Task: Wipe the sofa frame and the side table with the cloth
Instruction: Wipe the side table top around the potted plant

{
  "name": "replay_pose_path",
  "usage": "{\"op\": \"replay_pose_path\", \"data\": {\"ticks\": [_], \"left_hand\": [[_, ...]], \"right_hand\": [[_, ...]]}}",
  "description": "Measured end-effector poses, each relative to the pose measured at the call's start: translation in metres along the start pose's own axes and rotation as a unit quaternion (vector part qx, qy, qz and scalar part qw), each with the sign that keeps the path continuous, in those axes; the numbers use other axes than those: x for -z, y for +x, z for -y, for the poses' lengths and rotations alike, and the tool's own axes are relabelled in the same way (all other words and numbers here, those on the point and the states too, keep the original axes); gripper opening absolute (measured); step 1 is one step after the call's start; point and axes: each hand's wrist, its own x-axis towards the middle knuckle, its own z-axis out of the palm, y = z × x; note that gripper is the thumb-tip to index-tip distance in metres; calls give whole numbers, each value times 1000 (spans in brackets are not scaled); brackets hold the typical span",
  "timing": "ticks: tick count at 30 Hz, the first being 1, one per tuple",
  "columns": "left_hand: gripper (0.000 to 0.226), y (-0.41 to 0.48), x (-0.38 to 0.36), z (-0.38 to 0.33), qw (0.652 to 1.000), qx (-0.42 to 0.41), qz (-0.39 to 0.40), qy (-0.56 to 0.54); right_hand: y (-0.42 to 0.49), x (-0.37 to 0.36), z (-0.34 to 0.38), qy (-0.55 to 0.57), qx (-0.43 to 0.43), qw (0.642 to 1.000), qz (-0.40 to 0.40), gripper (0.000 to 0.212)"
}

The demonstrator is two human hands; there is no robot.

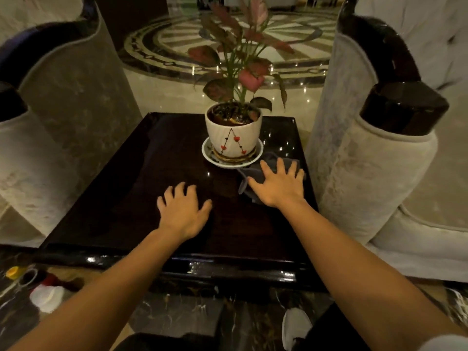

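Observation:
A dark glossy side table (131, 188) stands between two pale sofas. The grey cloth (249, 177) lies on the table's right part, just right of the plant's saucer. My right hand (278, 186) lies flat on the cloth with fingers spread, pressing it to the tabletop. My left hand (182, 209) rests on the bare tabletop near the middle, fingers apart and holding nothing. The right sofa's dark wooden frame (402, 107) caps its armrest beside the table. The left sofa's dark frame (38, 44) runs along its curved top edge.
A white pot with a red-leaved plant (233, 133) stands on a saucer (215, 158) at the table's back middle. Bottles and a white cap (46, 297) lie on the floor at lower left. A white shoe (295, 325) shows below the table's front edge.

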Motion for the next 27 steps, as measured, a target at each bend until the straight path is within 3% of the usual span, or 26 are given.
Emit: {"op": "replay_pose_path", "data": {"ticks": [9,18,23,27], "left_hand": [[76,28,-11,-21,998,-6,-50,34],[84,27,-15,-17,999,-8,-40,36],[86,30,-19,-17,998,-12,-53,33],[81,27,-16,-18,999,5,-34,33]], "right_hand": [[69,0,-2,3,81,997,-16,94],[139,11,0,-14,152,988,-8,90],[162,15,-1,5,81,996,-24,83],[123,13,4,19,28,999,-13,80]]}}
